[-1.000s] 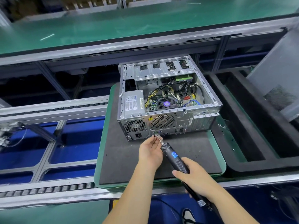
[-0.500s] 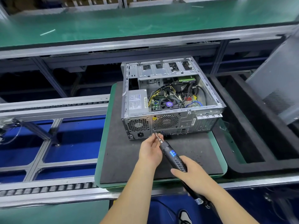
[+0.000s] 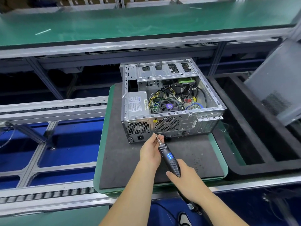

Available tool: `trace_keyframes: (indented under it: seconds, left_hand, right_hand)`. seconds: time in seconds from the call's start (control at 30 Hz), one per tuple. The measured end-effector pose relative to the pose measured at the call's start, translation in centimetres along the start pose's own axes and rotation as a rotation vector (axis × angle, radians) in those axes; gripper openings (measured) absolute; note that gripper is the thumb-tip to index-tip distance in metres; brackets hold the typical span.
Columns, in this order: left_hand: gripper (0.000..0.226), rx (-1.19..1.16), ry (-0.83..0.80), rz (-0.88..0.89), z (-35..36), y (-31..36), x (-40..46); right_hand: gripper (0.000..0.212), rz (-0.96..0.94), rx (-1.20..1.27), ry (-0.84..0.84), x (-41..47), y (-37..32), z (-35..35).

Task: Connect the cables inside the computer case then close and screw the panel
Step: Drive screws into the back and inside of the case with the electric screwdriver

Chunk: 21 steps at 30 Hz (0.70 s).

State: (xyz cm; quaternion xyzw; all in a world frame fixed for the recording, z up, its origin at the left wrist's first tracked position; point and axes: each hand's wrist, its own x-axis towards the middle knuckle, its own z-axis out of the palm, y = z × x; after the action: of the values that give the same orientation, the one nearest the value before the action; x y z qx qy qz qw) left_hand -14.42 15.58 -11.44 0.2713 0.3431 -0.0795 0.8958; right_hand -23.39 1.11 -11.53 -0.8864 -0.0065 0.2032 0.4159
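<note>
An open computer case (image 3: 172,126) lies on its side on a black mat (image 3: 123,160), its rear face toward me and its cables and fan showing from above. My right hand (image 3: 187,178) grips a black electric screwdriver (image 3: 169,159) with a lit blue display. The bit points up at the case's lower rear edge. My left hand (image 3: 151,149) pinches the bit near its tip, just below the rear ports. A grey side panel (image 3: 276,82) leans at the far right.
The mat sits on a green pallet (image 3: 101,144) on a conveyor with roller rails (image 3: 48,193). A black foam tray (image 3: 254,128) lies to the right. A green workbench (image 3: 130,22) runs across the back. The screwdriver's cord hangs below my right wrist.
My view has shifted slightly, so the case sits a little lower right in frame. Both hands keep their hold on the screwdriver and its bit by the case's rear edge.
</note>
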Motion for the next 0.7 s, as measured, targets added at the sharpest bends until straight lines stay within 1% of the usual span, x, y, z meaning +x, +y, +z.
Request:
trace_keyframes:
  seconds: [0.2,0.37,0.5,0.57,0.7]
  left_hand:
    - [0.015,-0.012,0.034,0.006,0.0,-0.1,0.1]
    - [0.015,0.066,0.031,-0.031,0.0,0.0,0.3]
    - [0.012,0.101,0.009,0.002,0.6,0.2,0.6]
    - [0.012,0.115,-0.008,0.005,0.8,0.3,0.7]
    - [0.017,0.102,0.011,-0.004,0.8,0.2,0.8]
  right_hand:
    - [0.029,0.022,0.032,0.002,-0.1,-0.2,0.6]
    - [0.028,0.044,0.050,0.011,-0.2,-0.1,0.7]
    - [0.027,0.066,0.107,0.026,0.1,-0.5,0.5]
    - [0.032,0.078,0.128,0.021,0.1,-0.7,0.4]
    - [0.053,0.107,0.105,-0.022,0.1,-1.2,0.4]
